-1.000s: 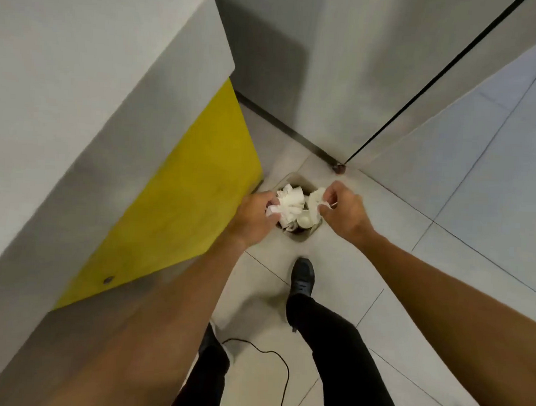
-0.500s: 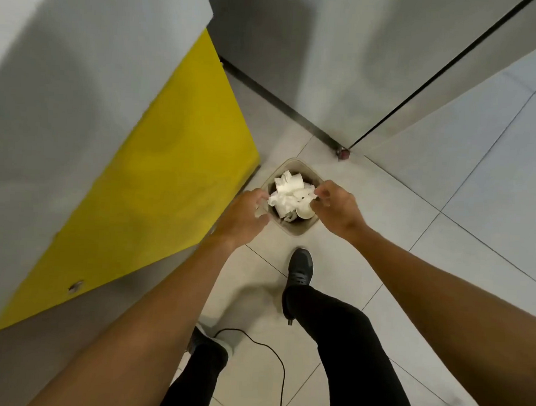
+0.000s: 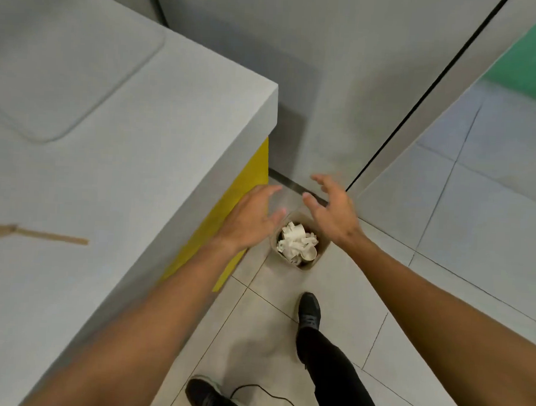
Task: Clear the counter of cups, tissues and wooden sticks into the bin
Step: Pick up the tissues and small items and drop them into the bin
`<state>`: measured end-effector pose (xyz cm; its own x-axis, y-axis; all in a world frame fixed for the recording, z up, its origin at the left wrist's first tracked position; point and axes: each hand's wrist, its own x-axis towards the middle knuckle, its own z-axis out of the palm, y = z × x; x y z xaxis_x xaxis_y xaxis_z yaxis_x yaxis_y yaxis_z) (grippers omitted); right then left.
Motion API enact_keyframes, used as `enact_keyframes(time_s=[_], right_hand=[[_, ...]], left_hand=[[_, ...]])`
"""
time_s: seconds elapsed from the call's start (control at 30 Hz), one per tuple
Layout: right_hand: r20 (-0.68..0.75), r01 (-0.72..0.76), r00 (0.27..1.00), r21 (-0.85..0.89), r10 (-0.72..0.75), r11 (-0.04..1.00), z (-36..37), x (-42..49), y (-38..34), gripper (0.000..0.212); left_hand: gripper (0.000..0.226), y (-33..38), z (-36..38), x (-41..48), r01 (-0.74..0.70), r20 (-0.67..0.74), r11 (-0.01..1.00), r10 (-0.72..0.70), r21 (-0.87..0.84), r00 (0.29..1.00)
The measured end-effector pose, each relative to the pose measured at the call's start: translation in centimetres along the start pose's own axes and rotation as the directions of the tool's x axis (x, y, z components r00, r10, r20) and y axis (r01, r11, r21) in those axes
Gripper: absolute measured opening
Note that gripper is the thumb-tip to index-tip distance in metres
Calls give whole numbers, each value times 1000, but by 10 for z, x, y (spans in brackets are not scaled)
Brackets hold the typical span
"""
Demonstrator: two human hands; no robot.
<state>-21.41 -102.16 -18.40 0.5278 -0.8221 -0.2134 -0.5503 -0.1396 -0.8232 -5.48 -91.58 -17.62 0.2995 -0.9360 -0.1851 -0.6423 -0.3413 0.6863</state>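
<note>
Two black shoes (image 3: 310, 312) standing on pale tiled floor, thin black cable (image 3: 269, 392) lying beside nearer one. Bare forearms reaching forward. Flat brown wooden stick (image 3: 50, 237) lying on grey counter (image 3: 122, 179), near left. Left hand (image 3: 250, 220) and right hand (image 3: 334, 212) hovering apart over small beige bin (image 3: 307, 267), fingers spreading straight, holding nothing. Bin sitting on floor beside counter's yellow side panel (image 3: 245, 189), holding crumpled white tissues (image 3: 292, 240) and white paper cup (image 3: 309, 253).

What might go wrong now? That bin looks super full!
1. The bin is heaped to its rim with tissues and cups, so more rubbish may tumble onto the floor.
2. The wooden sticks on the counter could be forgotten.
3. A cable lies by the left shoe, and a step may snag it.
</note>
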Motion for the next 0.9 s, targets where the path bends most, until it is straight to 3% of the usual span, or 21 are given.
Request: enact_keyframes(time_s=[0.13,0.23,0.37,0.57,0.9], right_hand=[[-167,169,972,16,-164,985,-3,-31,-76,44],[-208,281,940,16,-272,960,3,-55,-138,41],[-266,420,877,22,-400,907,26,-88,-217,35],[-250,567,803,44,-541,822,81,-125,-325,34],[26,745,658,122,-753,656,213,-158,-458,39]], left_hand=[[49,29,-73,-41,-199,-108,979,201,36,973],[46,44,-132,-84,-291,-154,956,293,36,944],[44,44,-211,-143,-320,-255,936,347,145,902],[45,9,-316,-230,-222,-423,939,319,263,848],[53,-89,-421,-367,100,-645,969,71,225,761]])
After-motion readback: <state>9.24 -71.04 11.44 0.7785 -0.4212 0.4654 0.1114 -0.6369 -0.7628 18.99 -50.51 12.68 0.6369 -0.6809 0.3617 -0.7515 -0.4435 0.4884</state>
